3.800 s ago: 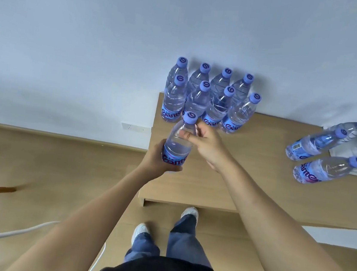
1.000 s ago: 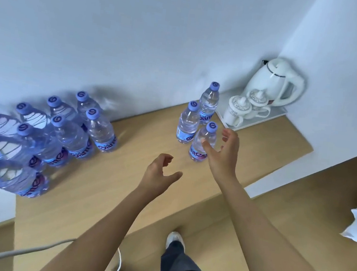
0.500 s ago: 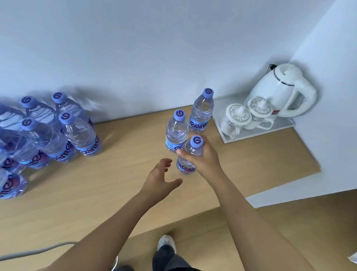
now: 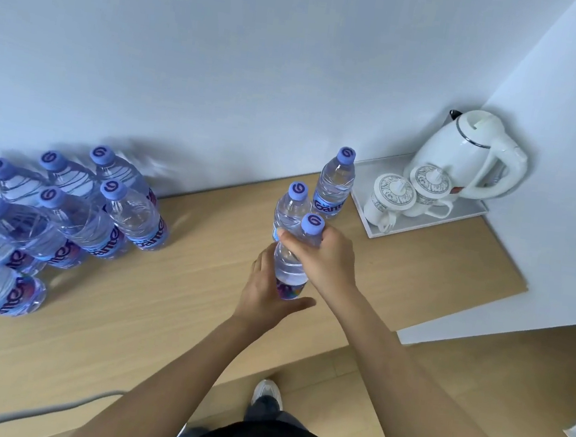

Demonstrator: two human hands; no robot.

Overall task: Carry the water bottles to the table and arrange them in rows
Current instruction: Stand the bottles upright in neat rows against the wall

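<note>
A clear water bottle (image 4: 291, 266) with a purple cap stands near the middle of the wooden table (image 4: 168, 298). My right hand (image 4: 325, 259) grips its neck just under the cap. My left hand (image 4: 267, 288) wraps around its lower body at the label. Two more bottles stand right behind it, one (image 4: 291, 208) touching close and one (image 4: 336, 184) further back by the wall. Several bottles (image 4: 73, 213) stand in rows at the table's left end.
A white tray (image 4: 420, 220) at the back right corner holds a white kettle (image 4: 468, 153) and two lidded mugs (image 4: 409, 193). The wall runs along the table's far edge. A white cable (image 4: 19, 414) crosses the floor at lower left. My shoe (image 4: 267, 393) is below the table's front edge.
My right hand closed around the front bottle's neck, then my left hand came up and took hold of its lower body. The view has swung right, away from the rows.
</note>
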